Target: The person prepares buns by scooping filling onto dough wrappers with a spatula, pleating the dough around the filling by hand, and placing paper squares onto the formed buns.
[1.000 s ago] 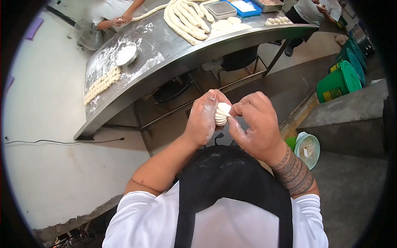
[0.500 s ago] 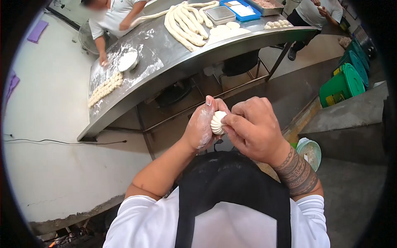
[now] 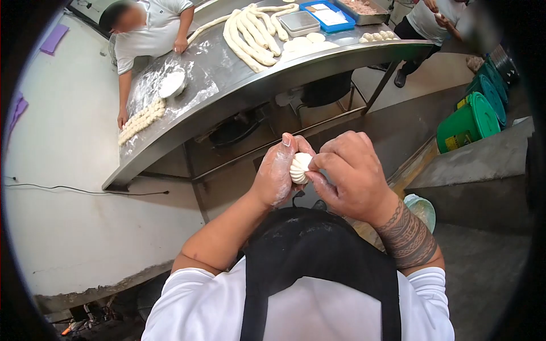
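Observation:
A white pleated dough bun [image 3: 299, 169] sits in my left hand [image 3: 277, 171], whose floury fingers curl around it from the left and behind. My right hand [image 3: 351, 176] pinches the bun's right side between thumb and fingertips, where the folds gather. Ridges fan out across the bun's visible face. Both hands are held in front of my black apron [image 3: 318, 238], away from the table. What lies under the right fingertips is hidden.
Ahead curves a steel table [image 3: 227, 74] bearing long dough ropes [image 3: 250, 34], a metal container [image 3: 299, 24], a blue tray [image 3: 333, 16], a flour bowl [image 3: 172, 85] and small dough pieces [image 3: 142, 120]. Co-workers stand behind it. Green bins [image 3: 469, 122] stand right, near a bucket [image 3: 420, 211].
My right fingers have shifted slightly at the bun's folds; my left hand keeps its hold. The co-worker at left has moved a hand down to the end of the dough pieces.

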The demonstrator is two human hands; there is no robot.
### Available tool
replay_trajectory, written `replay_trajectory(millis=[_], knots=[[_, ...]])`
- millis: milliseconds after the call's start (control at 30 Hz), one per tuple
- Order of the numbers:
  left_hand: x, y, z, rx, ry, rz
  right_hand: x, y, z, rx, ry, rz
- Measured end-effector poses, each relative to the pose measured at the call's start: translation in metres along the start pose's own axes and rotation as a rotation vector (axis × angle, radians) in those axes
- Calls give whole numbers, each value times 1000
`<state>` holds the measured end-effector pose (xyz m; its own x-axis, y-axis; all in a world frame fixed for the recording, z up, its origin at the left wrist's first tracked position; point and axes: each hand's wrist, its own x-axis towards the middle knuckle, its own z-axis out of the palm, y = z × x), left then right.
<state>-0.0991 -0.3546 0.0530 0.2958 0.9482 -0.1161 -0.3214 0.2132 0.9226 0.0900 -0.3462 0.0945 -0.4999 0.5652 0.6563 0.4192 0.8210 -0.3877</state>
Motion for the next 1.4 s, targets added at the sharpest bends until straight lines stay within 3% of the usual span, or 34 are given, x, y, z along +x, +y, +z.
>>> replay_trajectory(millis=[133, 333, 467, 533, 567, 633, 733, 967, 1100, 1300, 1400], knots=[[4, -11, 3, -62, 9, -51, -8, 8, 2, -1, -37, -11], [14, -22, 12, -192, 6, -83, -14, 11, 2, 201, 75, 198], [14, -19, 18, -268, -113, -245, -44, 36, 22, 283, -105, 268], [15, -20, 5, -238, -217, -317, -48, 36, 16, 591, -53, 581], [18, -14, -8, -158, -353, -375, -50, 37, 19, 805, 27, 741], [18, -9, -13, 256, -308, -280, -55, 46, 21, 1296, 108, 989], [19, 3, -7, 598, -215, -151, -61, 51, 30, 1407, 75, 1065], [32, 23, 4, 871, -70, -66, -64, 44, 31, 1386, -15, 1047], [38, 32, -12, 1182, 141, 115, -70, 43, 9, 1351, -133, 1028], [55, 25, -30, 973, 171, 26, -72, 50, -6, 1441, 174, 1041], [68, 22, -29, 885, 81, -39, -78, 65, -7, 1470, 141, 1015]])
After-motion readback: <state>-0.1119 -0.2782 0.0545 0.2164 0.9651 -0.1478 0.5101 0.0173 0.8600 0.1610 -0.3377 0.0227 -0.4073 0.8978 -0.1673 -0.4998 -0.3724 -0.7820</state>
